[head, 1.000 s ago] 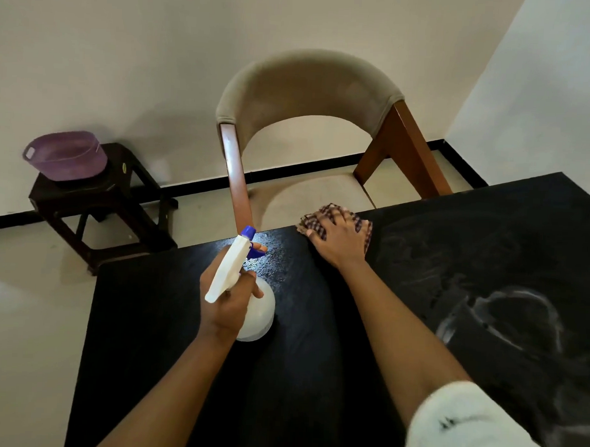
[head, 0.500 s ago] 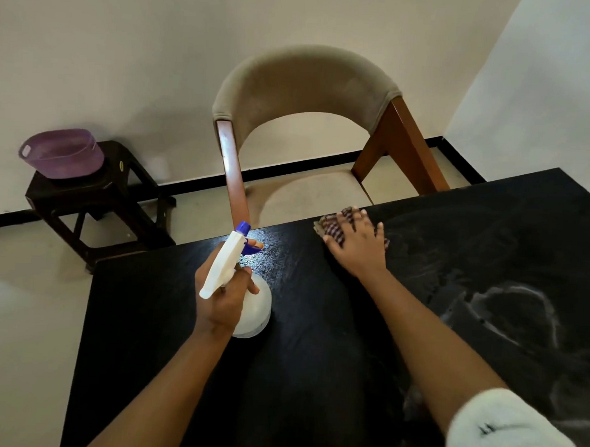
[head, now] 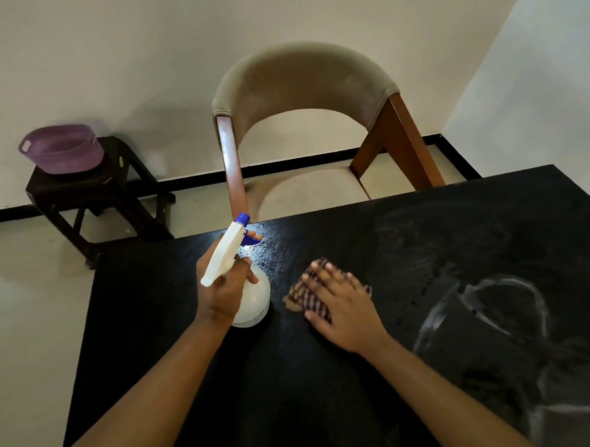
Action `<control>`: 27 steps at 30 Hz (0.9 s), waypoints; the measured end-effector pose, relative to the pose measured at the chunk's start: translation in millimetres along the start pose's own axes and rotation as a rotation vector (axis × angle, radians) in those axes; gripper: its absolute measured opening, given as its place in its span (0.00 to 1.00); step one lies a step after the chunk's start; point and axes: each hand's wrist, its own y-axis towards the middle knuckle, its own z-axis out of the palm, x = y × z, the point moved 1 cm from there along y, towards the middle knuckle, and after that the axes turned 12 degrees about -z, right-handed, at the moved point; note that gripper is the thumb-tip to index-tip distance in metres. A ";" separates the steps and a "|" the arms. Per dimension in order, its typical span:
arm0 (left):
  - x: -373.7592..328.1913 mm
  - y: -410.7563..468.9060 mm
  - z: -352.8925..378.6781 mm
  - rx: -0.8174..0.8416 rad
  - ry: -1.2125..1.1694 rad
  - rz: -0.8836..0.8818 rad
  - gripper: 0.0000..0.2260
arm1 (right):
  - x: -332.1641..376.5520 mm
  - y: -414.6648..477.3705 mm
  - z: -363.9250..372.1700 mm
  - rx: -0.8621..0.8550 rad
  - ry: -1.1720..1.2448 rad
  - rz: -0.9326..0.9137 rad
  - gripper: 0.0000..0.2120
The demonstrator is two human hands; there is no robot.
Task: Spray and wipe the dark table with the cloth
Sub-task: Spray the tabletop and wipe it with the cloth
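The dark table [head: 314, 391] fills the lower part of the head view, with pale wet streaks on its right side. My left hand [head: 223, 287] grips a white spray bottle [head: 257, 302] with a blue nozzle, index finger on the trigger, bottle base just above or on the table. My right hand [head: 342, 307] lies flat with fingers spread on a checked cloth [head: 301, 290], pressing it on the tabletop just right of the bottle. Most of the cloth is hidden under the hand.
A wooden chair [head: 305, 90] with a beige padded back and seat stands at the table's far edge. To the left, a dark stool [head: 97, 199] carries a purple plastic basin [head: 62, 148]. White walls and a black skirting lie behind.
My right hand has slid the cloth from the table's far edge toward me, ending beside the bottle. The left hand and bottle have stayed about where they were.
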 end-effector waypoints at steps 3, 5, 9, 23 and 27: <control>-1.5 -1.8 0.8 0.000 0.005 0.015 0.19 | -58.0 31.4 -9.9 -0.027 0.006 0.256 0.30; -2.9 -3.2 1.0 -0.010 0.004 0.014 0.20 | -84.3 44.6 -15.6 -0.031 -0.005 0.402 0.30; -3.8 -3.2 1.1 -0.008 0.011 0.017 0.19 | -50.1 33.7 -9.7 -0.063 -0.001 0.419 0.30; -3.5 -6.4 2.2 -0.024 0.022 -0.025 0.18 | -39.1 -12.1 -11.1 -0.042 0.012 0.351 0.31; -0.1 -5.1 0.2 -0.010 0.022 -0.018 0.19 | -19.1 -13.8 -6.7 -0.065 -0.007 0.433 0.32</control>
